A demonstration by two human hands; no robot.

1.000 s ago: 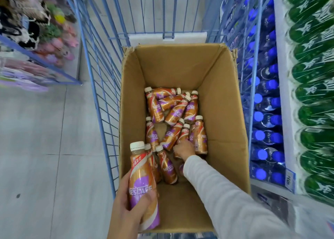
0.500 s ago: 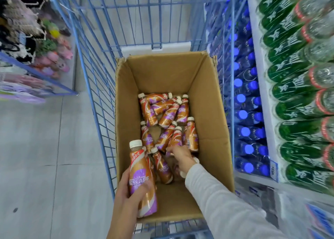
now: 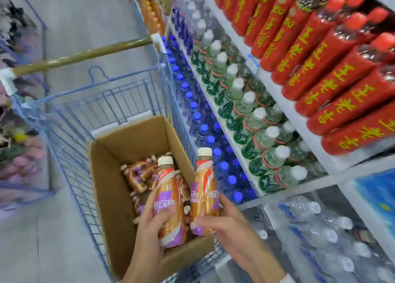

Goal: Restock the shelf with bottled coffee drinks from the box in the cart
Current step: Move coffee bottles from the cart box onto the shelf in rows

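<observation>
Box point(image 3: 111, 197): matt brown cardboard, rough edges. Cart point(image 3: 119, 100): blue-coated metal wire, slight sheen. Left coffee bottle point(image 3: 168, 199) & right coffee bottle point(image 3: 204, 194): glossy plastic w/ shiny wrap labels, matt cream caps. Floor point(image 3: 53, 229): smooth, grey, dull finish.

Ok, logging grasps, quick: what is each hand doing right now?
Left hand: holding a coffee bottle.
Right hand: holding a second coffee bottle.

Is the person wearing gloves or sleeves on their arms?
No gloves: the left hand and right hand are bare, no rings showing. A white fabric sleeve edge peeks in on the right arm; the left forearm shows none.
</observation>
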